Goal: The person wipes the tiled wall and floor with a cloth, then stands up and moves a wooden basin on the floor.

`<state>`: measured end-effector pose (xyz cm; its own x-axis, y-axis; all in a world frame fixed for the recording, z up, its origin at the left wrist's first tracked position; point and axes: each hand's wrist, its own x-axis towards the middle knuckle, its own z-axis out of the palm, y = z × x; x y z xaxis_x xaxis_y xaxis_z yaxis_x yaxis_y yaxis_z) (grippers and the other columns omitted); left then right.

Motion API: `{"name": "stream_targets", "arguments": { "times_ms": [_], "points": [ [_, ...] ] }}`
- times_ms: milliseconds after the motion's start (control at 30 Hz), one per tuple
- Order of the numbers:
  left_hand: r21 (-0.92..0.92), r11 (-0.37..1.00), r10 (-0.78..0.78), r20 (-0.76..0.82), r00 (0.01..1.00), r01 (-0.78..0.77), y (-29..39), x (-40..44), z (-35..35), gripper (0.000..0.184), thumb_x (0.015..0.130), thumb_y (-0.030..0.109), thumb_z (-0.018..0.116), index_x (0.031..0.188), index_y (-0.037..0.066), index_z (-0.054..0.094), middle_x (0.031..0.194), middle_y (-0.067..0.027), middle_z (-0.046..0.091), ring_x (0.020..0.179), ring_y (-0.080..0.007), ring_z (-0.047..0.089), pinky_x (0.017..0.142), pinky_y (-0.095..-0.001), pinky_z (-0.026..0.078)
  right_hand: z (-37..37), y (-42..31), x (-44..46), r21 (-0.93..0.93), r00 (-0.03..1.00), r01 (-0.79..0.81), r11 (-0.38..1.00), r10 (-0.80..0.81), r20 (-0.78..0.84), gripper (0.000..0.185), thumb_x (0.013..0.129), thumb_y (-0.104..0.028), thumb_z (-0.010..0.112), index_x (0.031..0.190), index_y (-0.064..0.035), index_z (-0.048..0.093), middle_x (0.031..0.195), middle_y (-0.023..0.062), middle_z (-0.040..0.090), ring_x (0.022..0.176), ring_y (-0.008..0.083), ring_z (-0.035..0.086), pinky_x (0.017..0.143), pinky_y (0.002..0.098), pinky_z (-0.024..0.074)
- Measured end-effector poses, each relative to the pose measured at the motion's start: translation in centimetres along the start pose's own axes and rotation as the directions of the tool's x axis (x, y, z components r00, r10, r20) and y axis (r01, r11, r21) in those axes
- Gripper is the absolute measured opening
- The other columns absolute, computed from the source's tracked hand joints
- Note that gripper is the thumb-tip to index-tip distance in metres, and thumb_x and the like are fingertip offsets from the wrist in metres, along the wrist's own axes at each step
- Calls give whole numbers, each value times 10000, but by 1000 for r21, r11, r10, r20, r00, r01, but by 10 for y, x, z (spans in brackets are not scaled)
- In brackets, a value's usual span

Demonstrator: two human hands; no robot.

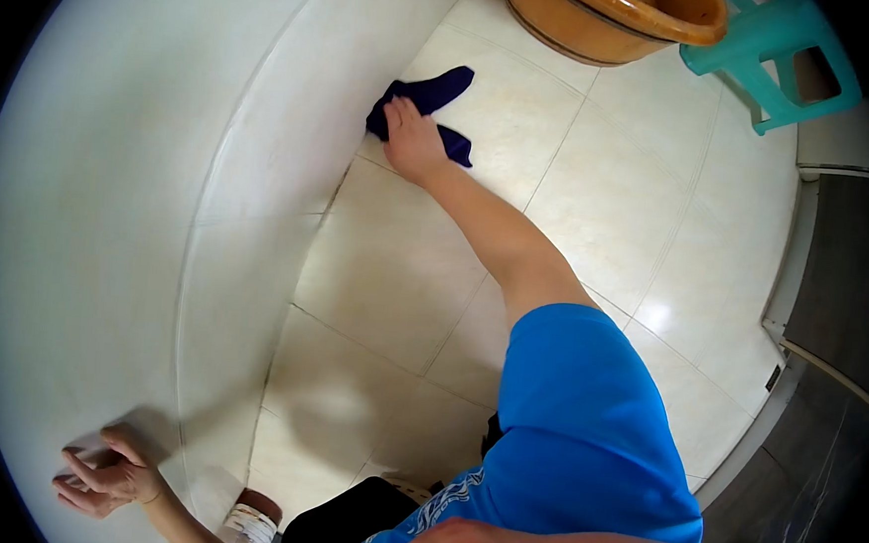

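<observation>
On the tiled floor, right at the foot of the pale wall, lies a dark blue cloth (pixel 446 89), bunched with two ends sticking out to the right. My right hand (pixel 414 143) reaches down onto it, fingers bent over the fabric and pressing it; part of the cloth is hidden under the palm. At the lower left my left hand (pixel 108 479) is against the tiled wall (pixel 97 251), fingers spread and holding nothing. Its shadow falls on the wall around it.
A brown wooden-looking basin (pixel 588 32) stands at the top, beside a teal plastic stool (pixel 785 64). Near my left forearm is a clear jar with a brown lid (pixel 252 519). Dark cabinet panels (pixel 837 276) run along the right side. Pale floor tiles (pixel 597 212) lie between.
</observation>
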<state>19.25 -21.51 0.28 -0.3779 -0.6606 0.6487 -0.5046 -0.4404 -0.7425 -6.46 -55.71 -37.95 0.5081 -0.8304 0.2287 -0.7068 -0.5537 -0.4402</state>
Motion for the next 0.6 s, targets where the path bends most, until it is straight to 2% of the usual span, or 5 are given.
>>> {"name": "stream_targets", "arguments": {
  "times_ms": [133, 300, 433, 533, 600],
  "points": [
    [-9, 1000, -29, 53, 998, 30, 6, 1, -4, 540, 835, 508, 591, 1210, 122, 544, 1179, -155, 475, 1007, -349, 543, 812, -465, 495, -7, 39, 27, 1, 999, 33, 999, -33, -1, 543, 751, -184, 618, 1245, -18, 464, 1361, 127, 433, 1278, 247, 389, 919, 406, 429],
    [16, 999, 42, -22, 999, -42, 4, 6, 0, 550, 836, 524, 586, 1215, 127, 548, 1184, -148, 468, 1041, -360, 526, 820, -465, 487, -44, 135, 58, -75, 962, -249, 966, 256, 99, 606, 813, -247, 563, 1376, -113, 382, 1473, 102, 308, 1363, 248, 273, 1094, 369, 296],
    [70, 997, 42, -30, 999, -40, 1, 3, 0, 558, 828, 533, 593, 1210, 128, 554, 1180, -148, 471, 1012, -361, 540, 776, -444, 504, -105, 196, -26, -101, 903, -430, 897, 429, -24, 600, 818, -284, 553, 1375, -146, 379, 1462, 92, 312, 1347, 255, 295, 1047, 414, 363],
    [43, 999, 28, -20, 999, -27, -2, 0, 1, 551, 827, 536, 594, 1213, 144, 554, 1177, -143, 472, 986, -355, 547, 707, -415, 508, -130, 223, -70, -332, 830, -538, 775, 556, -47, 636, 836, -311, 539, 1396, -87, 337, 1459, 164, 296, 1351, 302, 280, 1084, 388, 315],
    [26, 1000, 8, 19, 1000, -8, -4, -2, -1, 527, 828, 536, 595, 1196, 162, 563, 1150, -130, 487, 931, -338, 560, 634, -391, 501, -122, 220, -66, -313, 785, -606, 731, 612, -90, 560, 834, -256, 512, 1334, -25, 411, 1419, 203, 350, 1310, 329, 342, 1078, 397, 317]
  ]
}}
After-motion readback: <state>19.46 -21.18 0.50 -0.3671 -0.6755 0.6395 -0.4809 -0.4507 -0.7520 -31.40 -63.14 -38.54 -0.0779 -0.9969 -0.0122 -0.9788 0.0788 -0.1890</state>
